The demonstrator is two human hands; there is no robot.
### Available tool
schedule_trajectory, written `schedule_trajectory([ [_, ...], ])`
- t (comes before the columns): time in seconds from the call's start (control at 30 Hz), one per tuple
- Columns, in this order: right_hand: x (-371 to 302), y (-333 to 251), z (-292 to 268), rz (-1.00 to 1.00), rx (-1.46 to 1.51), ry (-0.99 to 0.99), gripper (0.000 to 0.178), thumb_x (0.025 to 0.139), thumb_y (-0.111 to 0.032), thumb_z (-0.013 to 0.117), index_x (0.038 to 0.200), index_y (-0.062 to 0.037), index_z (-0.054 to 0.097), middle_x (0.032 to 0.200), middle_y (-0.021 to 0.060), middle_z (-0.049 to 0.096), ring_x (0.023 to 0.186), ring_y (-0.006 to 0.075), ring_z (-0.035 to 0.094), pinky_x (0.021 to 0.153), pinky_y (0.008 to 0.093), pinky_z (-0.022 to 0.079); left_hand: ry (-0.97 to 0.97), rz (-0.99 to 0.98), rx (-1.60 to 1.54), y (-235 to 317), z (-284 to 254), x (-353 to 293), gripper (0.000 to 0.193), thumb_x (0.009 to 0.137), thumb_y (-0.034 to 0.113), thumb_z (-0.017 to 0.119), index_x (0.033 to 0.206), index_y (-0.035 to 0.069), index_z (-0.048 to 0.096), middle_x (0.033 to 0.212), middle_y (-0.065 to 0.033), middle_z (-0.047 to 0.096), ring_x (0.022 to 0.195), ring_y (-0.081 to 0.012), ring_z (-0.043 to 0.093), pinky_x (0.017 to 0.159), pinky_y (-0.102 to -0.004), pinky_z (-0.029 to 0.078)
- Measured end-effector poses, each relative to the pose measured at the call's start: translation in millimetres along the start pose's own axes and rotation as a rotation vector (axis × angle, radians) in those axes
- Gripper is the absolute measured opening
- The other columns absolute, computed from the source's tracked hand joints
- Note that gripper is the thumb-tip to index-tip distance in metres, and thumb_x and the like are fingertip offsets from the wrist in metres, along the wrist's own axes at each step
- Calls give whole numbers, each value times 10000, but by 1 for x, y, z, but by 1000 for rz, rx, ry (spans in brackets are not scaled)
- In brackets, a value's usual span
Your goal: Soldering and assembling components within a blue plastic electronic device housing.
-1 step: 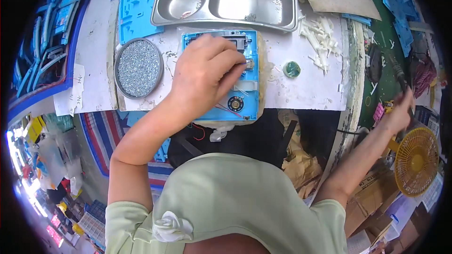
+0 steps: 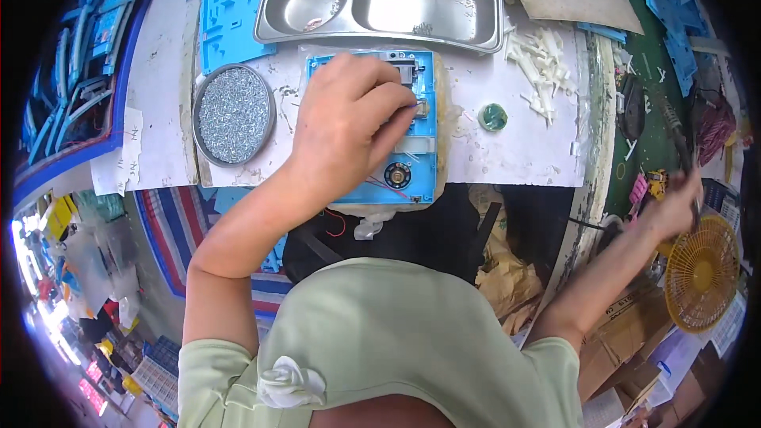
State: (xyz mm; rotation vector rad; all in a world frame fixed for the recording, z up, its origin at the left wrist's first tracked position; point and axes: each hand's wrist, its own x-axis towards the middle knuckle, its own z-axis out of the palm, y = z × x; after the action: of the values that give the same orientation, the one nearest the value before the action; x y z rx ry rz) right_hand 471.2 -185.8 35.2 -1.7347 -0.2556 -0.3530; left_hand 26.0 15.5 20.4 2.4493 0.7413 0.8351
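A blue plastic casing [image 2: 426, 178] lies open on the bench, with a round black speaker [image 2: 397, 175], thin wires and a white strip [image 2: 414, 145] inside. My left hand [image 2: 341, 127] reaches over it and covers its left part. Thumb and forefinger pinch together beside a small metallic part [image 2: 422, 108] at the casing's right side; what lies between the fingertips is too small to make out. Far to the right, my right hand [image 2: 674, 210] is closed round the dark handle of what looks like a soldering iron [image 2: 696, 210], beside a coiled metal holder [image 2: 671, 117].
A steel compartment tray [image 2: 380, 41] stands behind the casing. To the left is a round dish of small metal pieces [image 2: 232, 115]. On the right are a small green tin [image 2: 492, 116] and white plastic parts [image 2: 541, 63]. A yellow fan [image 2: 701, 273] stands close to my right forearm.
My right hand has moved a little toward me, with the dark handle in it. My left hand stays nearly in place over the casing.
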Motion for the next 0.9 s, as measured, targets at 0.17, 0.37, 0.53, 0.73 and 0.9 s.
schedule_trajectory([
  [0.17,-58,-38,-59,16,214,-195,418,1084,-214,407,1406,19,536,1149,223,677,1103,352,669,1001,431,553,44,-15,102,-1,13,0,173,708,57,813,859,85,734,980,-53,593,919,-274,539,809,-395,409],
  [0.37,-173,-46,-22,-77,410,-707,219,906,-127,707,1064,-33,586,941,127,639,656,141,541,555,266,433,16,-9,160,-1,14,1,173,700,65,808,855,86,733,985,-49,584,917,-270,539,793,-392,398],
  [0.53,-213,-69,19,-324,354,-1178,234,833,-42,746,1042,50,696,766,104,625,660,192,562,582,301,425,-15,-29,166,2,13,5,170,700,70,806,851,79,727,994,-60,582,920,-283,546,798,-405,406],
  [0.73,-221,-71,28,-401,367,-1200,240,814,-43,766,1029,47,706,674,76,604,594,208,539,557,310,421,-60,-48,168,5,10,9,151,718,73,793,847,75,713,980,-71,570,919,-293,549,788,-421,409],
  [0.9,-222,-71,31,-438,385,-1215,236,814,-46,767,1022,46,708,650,71,581,569,210,526,539,313,413,-80,-44,174,6,7,10,149,727,67,785,852,79,705,968,-71,561,909,-292,545,776,-426,403],
])
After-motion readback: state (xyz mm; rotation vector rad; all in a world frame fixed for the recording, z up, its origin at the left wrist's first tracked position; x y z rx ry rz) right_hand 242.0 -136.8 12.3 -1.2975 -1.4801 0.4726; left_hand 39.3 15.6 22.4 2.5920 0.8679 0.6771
